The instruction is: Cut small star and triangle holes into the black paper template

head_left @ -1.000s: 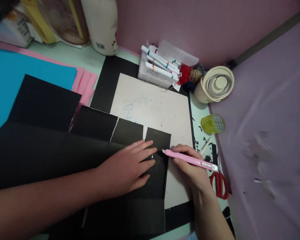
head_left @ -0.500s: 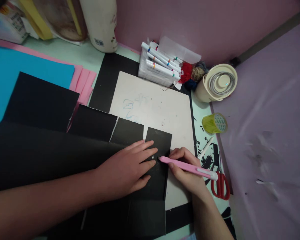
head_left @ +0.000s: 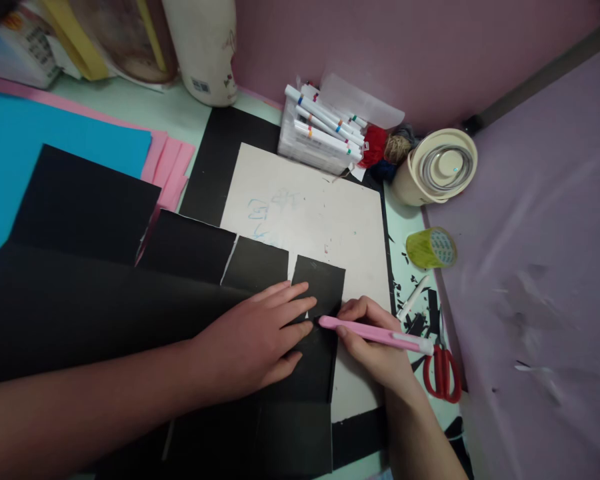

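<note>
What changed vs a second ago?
The pink cutter and the right hand holding it shifted slightly toward the wearer and the left hand. Nothing taken up or let go. The left hand stays spread on the black card.

Slim pink plastic cutter (head_left: 373, 333): pink, whitish end
Big black folded card (head_left: 130, 307): black, thin white edges
Flat cream rectangular board (head_left: 313, 210): cream, blue scribbles

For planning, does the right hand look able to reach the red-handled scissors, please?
Probably yes: the red-handled scissors lie nearby, largely uncovered, though the right hand holds a slim pink tool.
</note>
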Tool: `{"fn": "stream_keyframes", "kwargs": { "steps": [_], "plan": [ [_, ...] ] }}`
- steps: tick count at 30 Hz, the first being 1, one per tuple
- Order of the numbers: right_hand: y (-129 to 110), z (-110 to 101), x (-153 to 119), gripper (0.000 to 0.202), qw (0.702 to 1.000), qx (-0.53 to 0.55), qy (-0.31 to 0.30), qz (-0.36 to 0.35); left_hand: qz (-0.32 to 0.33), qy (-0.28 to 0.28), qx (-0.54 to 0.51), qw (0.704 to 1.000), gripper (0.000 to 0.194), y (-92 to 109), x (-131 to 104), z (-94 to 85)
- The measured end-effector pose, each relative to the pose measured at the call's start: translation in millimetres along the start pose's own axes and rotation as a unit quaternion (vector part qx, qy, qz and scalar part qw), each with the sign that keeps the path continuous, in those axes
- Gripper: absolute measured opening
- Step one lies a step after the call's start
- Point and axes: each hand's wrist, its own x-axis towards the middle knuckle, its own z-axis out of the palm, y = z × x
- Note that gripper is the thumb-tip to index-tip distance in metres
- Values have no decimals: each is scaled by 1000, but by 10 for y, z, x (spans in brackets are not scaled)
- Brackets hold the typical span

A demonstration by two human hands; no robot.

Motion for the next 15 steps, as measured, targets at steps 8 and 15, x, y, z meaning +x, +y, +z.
{"fn": "stream_keyframes", "kwargs": {
  "steps": [8,15],
  "plan": [
    [-29,0,14,10,1000,-5,0,2,0,2,4,1000,31,0,0,1],
    [-41,4,24,11,1000,-17,2,20,1,-2,2,1000,31,5,-8,-3]
  ]
}}
